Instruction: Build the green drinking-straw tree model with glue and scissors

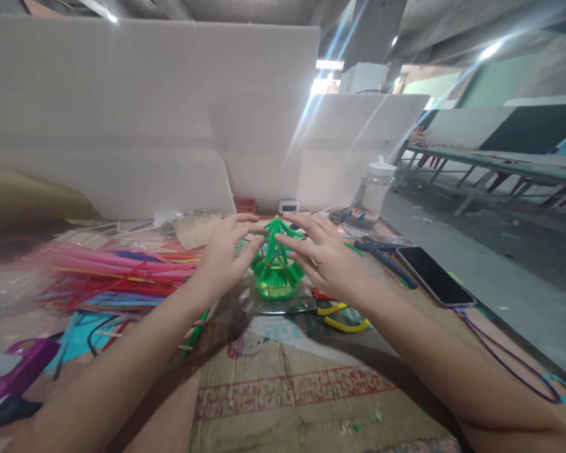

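A small green tiered model (277,274), shaped like a pagoda with a pointed top and flared skirts, stands upright on the work surface in the middle. My left hand (231,245) is at its left side, fingers stretched out towards the upper part. On the other side my right hand (323,248) has its fingers spread near the top and the sloping edge. Whether any fingertips touch the model I cannot tell. Just in front of it lies a flat shiny blade-like piece (287,306), beside yellow-handled pliers (344,318).
Pink, red and blue strips (136,274) are heaped at left, near a purple glue gun (23,365). At right lie blue-handled pliers (387,258), a phone (434,277) with a cord, and a water bottle (370,198). White boards (146,113) stand behind. Patterned cardboard (283,402) lies in front.
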A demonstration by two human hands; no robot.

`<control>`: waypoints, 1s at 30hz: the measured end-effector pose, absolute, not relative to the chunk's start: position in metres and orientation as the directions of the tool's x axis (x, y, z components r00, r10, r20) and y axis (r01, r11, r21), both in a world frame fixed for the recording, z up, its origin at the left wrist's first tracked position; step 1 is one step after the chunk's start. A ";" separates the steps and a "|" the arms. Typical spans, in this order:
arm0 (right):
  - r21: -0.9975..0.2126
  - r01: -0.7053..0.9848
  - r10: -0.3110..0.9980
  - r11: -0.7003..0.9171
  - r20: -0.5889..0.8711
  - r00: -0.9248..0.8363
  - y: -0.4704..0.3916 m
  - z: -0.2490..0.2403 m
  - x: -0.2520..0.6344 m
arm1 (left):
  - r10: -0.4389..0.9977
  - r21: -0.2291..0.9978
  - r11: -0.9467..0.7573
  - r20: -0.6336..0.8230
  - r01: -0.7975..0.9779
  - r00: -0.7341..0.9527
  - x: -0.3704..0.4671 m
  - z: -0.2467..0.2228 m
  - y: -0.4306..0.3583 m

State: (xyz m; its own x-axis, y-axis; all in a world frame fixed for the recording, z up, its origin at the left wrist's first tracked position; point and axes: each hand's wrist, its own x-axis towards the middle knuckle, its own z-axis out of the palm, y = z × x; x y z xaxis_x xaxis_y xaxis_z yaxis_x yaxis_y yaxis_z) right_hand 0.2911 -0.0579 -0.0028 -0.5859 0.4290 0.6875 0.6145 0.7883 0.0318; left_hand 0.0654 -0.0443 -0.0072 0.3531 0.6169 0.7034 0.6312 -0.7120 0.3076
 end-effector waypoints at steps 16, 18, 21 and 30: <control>-0.598 0.514 0.784 0.616 0.531 -0.322 -0.013 0.026 0.271 | 0.768 0.428 -0.600 0.545 0.676 0.336 0.081 0.038 -0.032; -0.624 0.506 0.801 0.595 0.514 -0.307 -0.015 0.024 0.272 | 0.744 0.385 -0.610 0.579 0.692 0.334 0.082 0.036 -0.034; -0.631 0.520 0.815 0.575 0.499 -0.296 -0.018 0.022 0.275 | 0.736 0.372 -0.606 0.598 0.703 0.319 0.084 0.031 -0.035; -0.561 0.559 0.789 0.611 0.491 -0.370 -0.016 0.022 0.284 | 0.734 0.385 -0.604 0.608 0.697 0.301 0.090 0.025 -0.029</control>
